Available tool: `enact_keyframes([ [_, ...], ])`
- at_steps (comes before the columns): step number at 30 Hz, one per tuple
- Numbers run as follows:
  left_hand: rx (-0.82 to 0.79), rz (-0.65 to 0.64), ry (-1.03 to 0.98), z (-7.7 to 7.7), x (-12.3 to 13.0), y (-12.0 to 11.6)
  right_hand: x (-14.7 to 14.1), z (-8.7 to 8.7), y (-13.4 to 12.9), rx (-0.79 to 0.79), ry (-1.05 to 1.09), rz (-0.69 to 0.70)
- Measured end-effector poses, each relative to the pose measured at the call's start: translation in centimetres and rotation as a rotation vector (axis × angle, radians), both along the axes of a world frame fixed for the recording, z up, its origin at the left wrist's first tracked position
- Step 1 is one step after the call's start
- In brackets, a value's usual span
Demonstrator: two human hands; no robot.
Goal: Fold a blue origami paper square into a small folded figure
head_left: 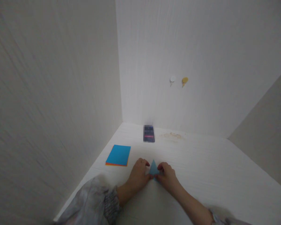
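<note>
A small pale-blue folded paper (154,168) with a pointed top lies on the white table (201,175), between my two hands. My left hand (140,173) is at its left side, fingers curled, with the thumb at the paper's lower left edge. On the other side my right hand (166,175) has its fingers bent round the right edge and its thumb near the bottom. Both thumbs almost meet below the paper. The lower part of the paper is partly hidden by the thumbs.
A stack of square paper (119,155), blue on top with orange under it, lies to the left. A dark blurred item (149,133) sits near the back wall. White (172,79) and yellow hooks (184,80) are on that wall. Side walls rise left and right.
</note>
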State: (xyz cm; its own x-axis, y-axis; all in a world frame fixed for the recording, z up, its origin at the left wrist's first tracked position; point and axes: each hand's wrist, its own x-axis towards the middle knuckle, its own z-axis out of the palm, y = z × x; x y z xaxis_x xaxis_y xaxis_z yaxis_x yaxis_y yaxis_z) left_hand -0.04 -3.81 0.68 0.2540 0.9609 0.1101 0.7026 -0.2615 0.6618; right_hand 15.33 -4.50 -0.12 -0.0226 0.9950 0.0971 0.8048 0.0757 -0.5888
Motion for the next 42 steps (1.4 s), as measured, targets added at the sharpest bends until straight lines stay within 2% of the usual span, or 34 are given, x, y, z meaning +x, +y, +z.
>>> enact_keyframes([
  [2, -0.017, 0.004, -0.074, -0.1, 0.0, 0.1, 0.0, -0.2, 0.0, -0.023, 0.194, 0.032],
  [5, -0.096, -0.077, -0.219, -0.2, 0.0, 0.2, 0.0, -0.4, -0.1, -0.004, 0.480, 0.091],
  [7, -0.137, -0.117, -0.313, -0.4, 0.0, 0.2, 0.0, -0.4, -0.2, 0.010, 0.597, 0.122],
  [14, -0.200, -0.101, -0.836, -0.1, 0.5, 0.7, 0.5, 1.1, -1.0, 0.147, 0.633, 0.101],
  [18, -0.230, -0.068, -0.971, 0.4, 0.5, 0.9, 0.3, 1.6, -1.5, -0.022, 0.597, 0.290],
  [20, -0.263, -0.078, -0.996, 0.5, 0.5, 0.8, 0.2, 1.5, -1.7, -0.069, 0.569, 0.305],
  [22, -0.311, -0.111, -1.018, 0.5, 0.5, 0.7, 0.2, 1.4, -1.7, -0.081, 0.551, 0.262],
  [28, -0.432, -0.269, -1.006, 0.1, 0.5, 0.5, 0.5, 1.3, -1.6, -0.045, 0.549, 0.189],
  [38, -0.438, -0.242, -0.924, 0.0, 0.3, 0.6, 1.3, 2.3, -1.7, 0.054, 0.620, 0.335],
  [42, -0.340, -0.134, -0.851, -0.2, 0.5, 0.5, 1.0, 2.4, -1.8, 0.099, 0.539, 0.327],
])
